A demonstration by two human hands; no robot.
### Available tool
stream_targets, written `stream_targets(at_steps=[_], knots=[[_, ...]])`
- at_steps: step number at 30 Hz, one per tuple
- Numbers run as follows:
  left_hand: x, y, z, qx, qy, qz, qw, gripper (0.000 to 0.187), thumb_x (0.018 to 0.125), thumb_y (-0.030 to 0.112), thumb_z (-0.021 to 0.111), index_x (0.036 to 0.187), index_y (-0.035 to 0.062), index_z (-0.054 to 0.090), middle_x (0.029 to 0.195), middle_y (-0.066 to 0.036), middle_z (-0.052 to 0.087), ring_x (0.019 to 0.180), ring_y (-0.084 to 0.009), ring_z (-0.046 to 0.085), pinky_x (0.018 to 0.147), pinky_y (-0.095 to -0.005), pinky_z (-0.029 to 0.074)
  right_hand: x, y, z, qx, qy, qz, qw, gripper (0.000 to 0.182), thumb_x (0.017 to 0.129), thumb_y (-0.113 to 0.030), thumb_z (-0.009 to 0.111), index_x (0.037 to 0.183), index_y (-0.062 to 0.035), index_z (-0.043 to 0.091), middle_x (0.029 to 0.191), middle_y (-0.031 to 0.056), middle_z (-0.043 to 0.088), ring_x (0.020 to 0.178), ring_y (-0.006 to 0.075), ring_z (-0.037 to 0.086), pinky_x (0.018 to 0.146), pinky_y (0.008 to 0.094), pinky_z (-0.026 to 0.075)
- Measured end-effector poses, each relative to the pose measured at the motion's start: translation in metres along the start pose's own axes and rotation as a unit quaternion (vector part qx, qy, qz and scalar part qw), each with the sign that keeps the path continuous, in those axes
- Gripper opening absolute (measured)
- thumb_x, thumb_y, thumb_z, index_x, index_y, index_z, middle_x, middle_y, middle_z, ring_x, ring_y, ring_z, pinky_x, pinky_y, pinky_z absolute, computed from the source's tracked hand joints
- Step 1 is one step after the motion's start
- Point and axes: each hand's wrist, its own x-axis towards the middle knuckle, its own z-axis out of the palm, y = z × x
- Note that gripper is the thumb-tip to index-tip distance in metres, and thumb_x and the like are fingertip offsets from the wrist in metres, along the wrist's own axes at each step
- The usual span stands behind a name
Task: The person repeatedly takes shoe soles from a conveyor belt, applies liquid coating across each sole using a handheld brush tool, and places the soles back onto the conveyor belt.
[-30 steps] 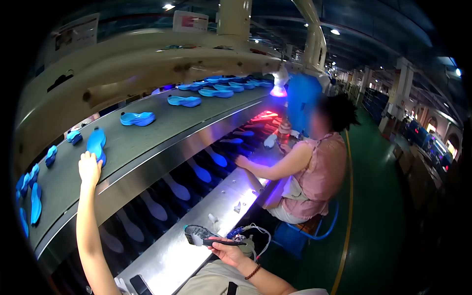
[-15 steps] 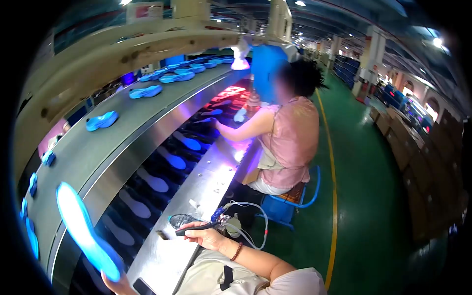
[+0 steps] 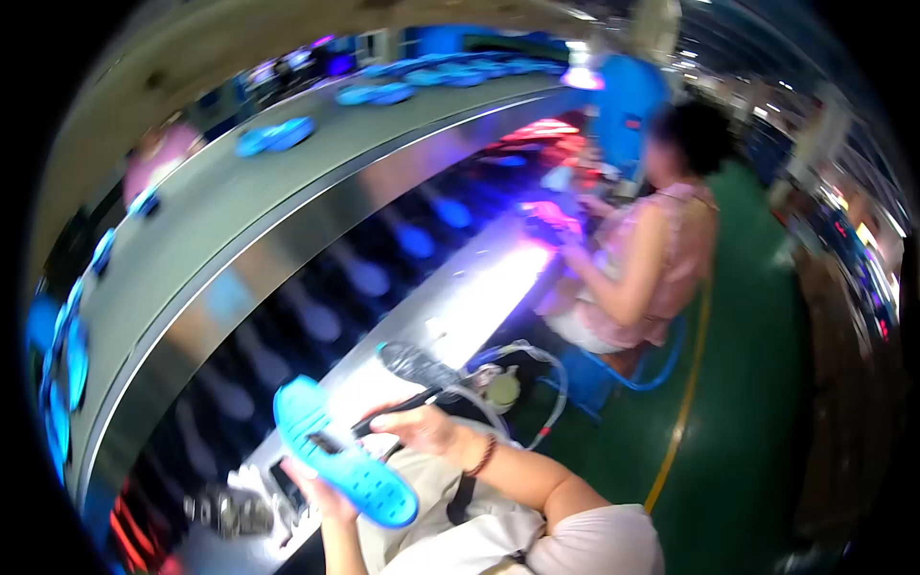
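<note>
My left hand (image 3: 330, 496) grips a blue shoe sole (image 3: 362, 477) from its lower left side. The sole is tilted in front of my lap, with small holes showing in its near half. My right hand (image 3: 422, 427) is closed around the black handle of a brush (image 3: 401, 407). The dark bristles lie over the middle of the sole; blur hides whether they touch it. Past my right hand, on the metal ledge, sits a dark mesh-like oval item (image 3: 410, 364), with clear tubing (image 3: 558, 391) looping beside it.
An upper conveyor (image 3: 216, 216) carries several blue pieces (image 3: 278, 136). Pale soles (image 3: 314, 311) lie on the dark lower belt. A co-worker (image 3: 661, 259) sits farther along the metal ledge (image 3: 450, 302). A crumpled clear item (image 3: 230, 510) lies near my left arm.
My left hand has brought the sole from over the conveyor edge to my lap, beside the brush. The view has swung left. The co-worker's arms have drawn back from the lower belt.
</note>
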Motion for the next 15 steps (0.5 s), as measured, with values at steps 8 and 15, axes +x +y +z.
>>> stream_targets(at_steps=[8, 15], knots=[[-0.003, -0.005, 0.030, -0.057, -0.011, -0.058, 0.997, 0.102, 0.069, 0.082, 0.013, 0.132, 0.0040, 0.032, 0.122, -0.020, 0.046, 0.109, -0.0377, 0.046, 0.094, -0.0496, 0.036, 0.023, 0.001, 0.006, -0.158, 0.056, 0.031, 0.985, 0.022, 0.077, -0.004, 0.059, 0.097, 0.0046, 0.060, 0.085, 0.0096, 0.063, 0.079, 0.0141, 0.058, 0.072, 0.0266, 0.046], [-0.007, -0.006, 0.031, -0.052, -0.068, -0.041, 0.995, 0.099, 0.070, 0.080, 0.006, 0.131, 0.0071, 0.033, 0.117, -0.023, 0.048, 0.106, -0.0389, 0.049, 0.092, -0.0495, 0.038, 0.057, -0.008, 0.007, -0.198, 0.079, 0.015, 0.977, 0.020, 0.078, 0.000, 0.057, 0.096, 0.0048, 0.059, 0.089, 0.0117, 0.063, 0.081, 0.0155, 0.059, 0.079, 0.0253, 0.046]])
